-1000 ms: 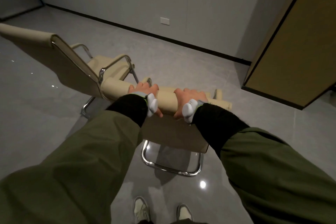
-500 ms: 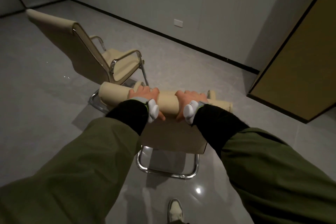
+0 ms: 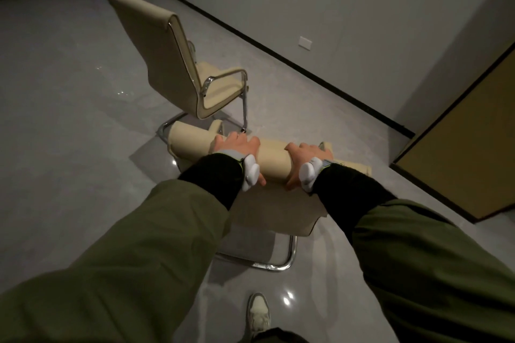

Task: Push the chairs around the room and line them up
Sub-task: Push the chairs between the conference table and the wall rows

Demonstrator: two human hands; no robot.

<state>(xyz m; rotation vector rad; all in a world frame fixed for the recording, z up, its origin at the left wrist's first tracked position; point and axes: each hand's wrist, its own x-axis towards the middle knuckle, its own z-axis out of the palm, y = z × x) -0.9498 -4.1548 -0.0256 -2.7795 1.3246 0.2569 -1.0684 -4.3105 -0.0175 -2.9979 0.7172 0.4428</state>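
A cream chair (image 3: 274, 160) with a chrome sled frame stands right in front of me, seen from behind and above. My left hand (image 3: 237, 147) and my right hand (image 3: 308, 154) both grip the rolled top edge of its backrest, fingers over the top, thumbs underneath. A second cream chair (image 3: 167, 64) with chrome armrests stands just beyond it to the left, its back towards the left and its seat facing the wall. The held chair's front reaches close to the second chair's base.
A grey wall with a black skirting and a white socket (image 3: 305, 43) runs diagonally behind the chairs. A tan cabinet or door panel (image 3: 459, 153) stands at the right. Grey glossy floor (image 3: 69, 120) spreads to the left. My shoe (image 3: 259, 315) shows at the bottom.
My view has swung left and the held chair has moved forward beside the second chair, which now appears more upright and central. Both hands keep their grip on the backrest.
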